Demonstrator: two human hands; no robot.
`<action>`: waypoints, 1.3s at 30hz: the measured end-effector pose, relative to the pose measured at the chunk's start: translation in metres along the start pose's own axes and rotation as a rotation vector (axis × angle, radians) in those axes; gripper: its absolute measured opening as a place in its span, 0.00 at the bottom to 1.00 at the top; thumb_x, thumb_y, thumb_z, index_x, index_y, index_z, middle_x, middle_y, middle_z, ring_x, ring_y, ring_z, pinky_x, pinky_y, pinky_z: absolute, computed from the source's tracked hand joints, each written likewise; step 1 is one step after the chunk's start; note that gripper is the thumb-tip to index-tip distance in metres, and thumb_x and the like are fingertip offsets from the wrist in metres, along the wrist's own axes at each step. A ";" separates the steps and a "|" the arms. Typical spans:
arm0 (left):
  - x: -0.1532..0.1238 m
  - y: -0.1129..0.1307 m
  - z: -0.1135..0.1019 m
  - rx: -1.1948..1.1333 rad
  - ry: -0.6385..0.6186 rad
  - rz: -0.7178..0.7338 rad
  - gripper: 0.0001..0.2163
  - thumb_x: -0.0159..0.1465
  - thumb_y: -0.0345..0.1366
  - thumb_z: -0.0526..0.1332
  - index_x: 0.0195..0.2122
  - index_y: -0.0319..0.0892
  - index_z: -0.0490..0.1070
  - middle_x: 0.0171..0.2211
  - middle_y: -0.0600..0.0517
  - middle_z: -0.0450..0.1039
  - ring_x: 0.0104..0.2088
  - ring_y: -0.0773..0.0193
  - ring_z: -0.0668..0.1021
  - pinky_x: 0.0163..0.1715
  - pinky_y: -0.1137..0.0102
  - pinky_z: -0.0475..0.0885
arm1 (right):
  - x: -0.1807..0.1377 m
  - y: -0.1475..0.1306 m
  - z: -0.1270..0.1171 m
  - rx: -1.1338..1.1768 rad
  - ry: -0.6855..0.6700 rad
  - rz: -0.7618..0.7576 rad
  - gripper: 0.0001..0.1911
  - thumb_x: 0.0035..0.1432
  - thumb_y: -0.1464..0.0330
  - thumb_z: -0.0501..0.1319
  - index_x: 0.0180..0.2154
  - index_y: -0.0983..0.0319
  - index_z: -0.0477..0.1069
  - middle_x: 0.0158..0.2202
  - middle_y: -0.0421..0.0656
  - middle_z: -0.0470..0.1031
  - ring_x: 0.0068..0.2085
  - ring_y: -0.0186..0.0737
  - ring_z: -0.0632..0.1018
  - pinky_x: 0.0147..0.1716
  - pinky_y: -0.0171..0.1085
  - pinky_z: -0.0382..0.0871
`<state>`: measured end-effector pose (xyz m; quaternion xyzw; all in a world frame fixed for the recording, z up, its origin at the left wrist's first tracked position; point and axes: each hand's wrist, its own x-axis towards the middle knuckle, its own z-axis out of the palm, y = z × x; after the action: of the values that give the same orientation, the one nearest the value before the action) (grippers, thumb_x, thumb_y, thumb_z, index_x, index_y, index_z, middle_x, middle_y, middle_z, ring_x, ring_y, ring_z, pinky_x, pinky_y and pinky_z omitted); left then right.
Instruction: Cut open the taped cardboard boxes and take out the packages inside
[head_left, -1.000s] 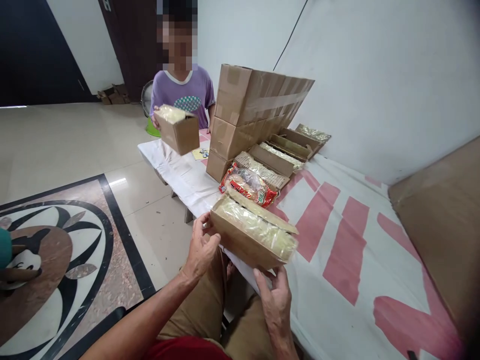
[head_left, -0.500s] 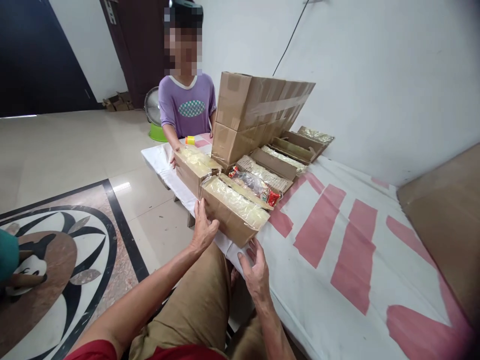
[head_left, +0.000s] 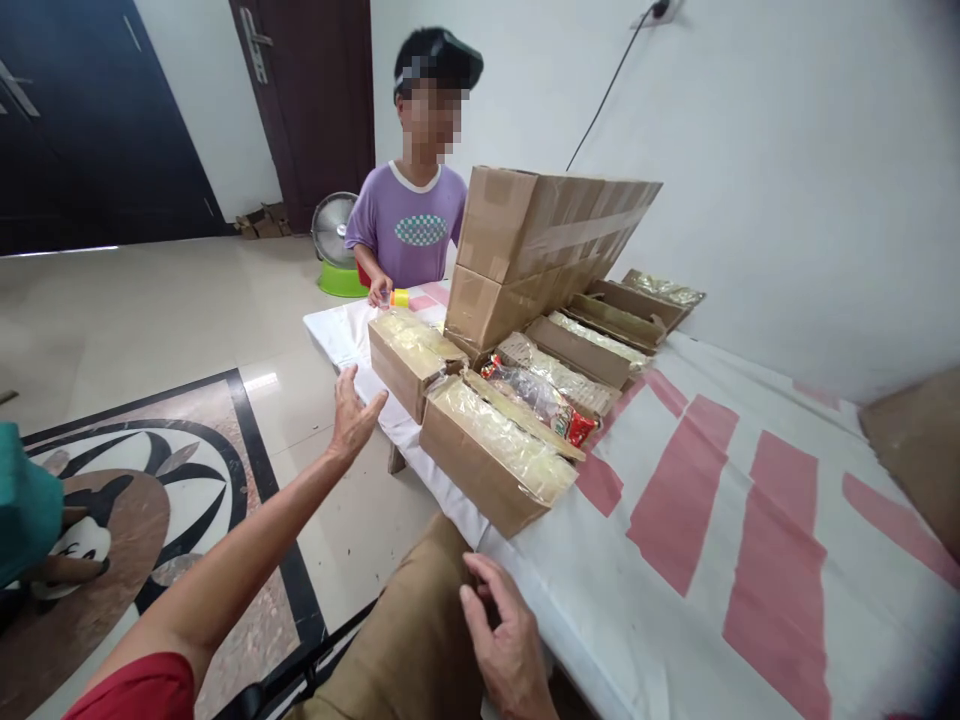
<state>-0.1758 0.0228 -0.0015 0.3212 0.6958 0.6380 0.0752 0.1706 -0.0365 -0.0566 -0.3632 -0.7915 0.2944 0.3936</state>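
Observation:
My left hand (head_left: 355,415) is stretched out in the air beside the table's left edge, fingers apart and nothing in it. Closest to it is a small cardboard box (head_left: 397,372) with clear plastic bulging from its top. My right hand (head_left: 501,625) hangs over my leg near the table edge, empty, with its fingers loosely curled and apart. In front of it lies an open cardboard box (head_left: 480,465) filled with crinkled clear plastic. Neither hand touches a box. Behind that box sits a red-ended clear plastic packet (head_left: 540,395) in another open box.
A stack of taped cardboard boxes (head_left: 487,230) stands at the back of the cloth-covered table (head_left: 675,620). More open boxes (head_left: 622,318) line up toward the wall. Across the table a person (head_left: 416,235) has a hand by a yellow tape roll (head_left: 400,298). A fan (head_left: 331,228) stands behind.
Both my hands have come off the front box, the left moving left and the right drawing back toward me. The other person's hand has gone from the small box to the tape roll.

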 end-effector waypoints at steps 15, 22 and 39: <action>0.165 -0.002 0.056 -0.092 -0.230 -0.193 0.53 0.51 0.41 0.70 0.73 0.31 0.43 0.72 0.30 0.52 0.71 0.41 0.61 0.69 0.56 0.58 | 0.100 -0.035 0.127 0.051 -0.284 -0.032 0.44 0.60 0.74 0.59 0.74 0.61 0.48 0.74 0.53 0.57 0.72 0.53 0.63 0.67 0.55 0.67; 0.198 -0.013 0.043 -0.194 -0.310 -0.220 0.53 0.48 0.37 0.68 0.74 0.36 0.44 0.68 0.35 0.61 0.62 0.44 0.72 0.63 0.54 0.69 | 0.127 -0.043 0.152 0.088 -0.194 -0.046 0.45 0.60 0.75 0.58 0.75 0.62 0.43 0.75 0.53 0.53 0.74 0.52 0.58 0.70 0.55 0.61; -0.002 0.019 -0.194 0.078 -0.069 -0.388 0.15 0.54 0.49 0.66 0.41 0.53 0.77 0.42 0.60 0.83 0.50 0.49 0.82 0.48 0.51 0.81 | 0.093 -0.137 0.127 0.189 -0.166 -0.072 0.51 0.54 0.67 0.66 0.73 0.68 0.45 0.72 0.61 0.55 0.72 0.59 0.59 0.71 0.58 0.54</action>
<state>-0.2670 -0.1413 0.0497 0.2054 0.7660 0.5727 0.2078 -0.0220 -0.0617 0.0187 -0.2703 -0.8026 0.3825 0.3693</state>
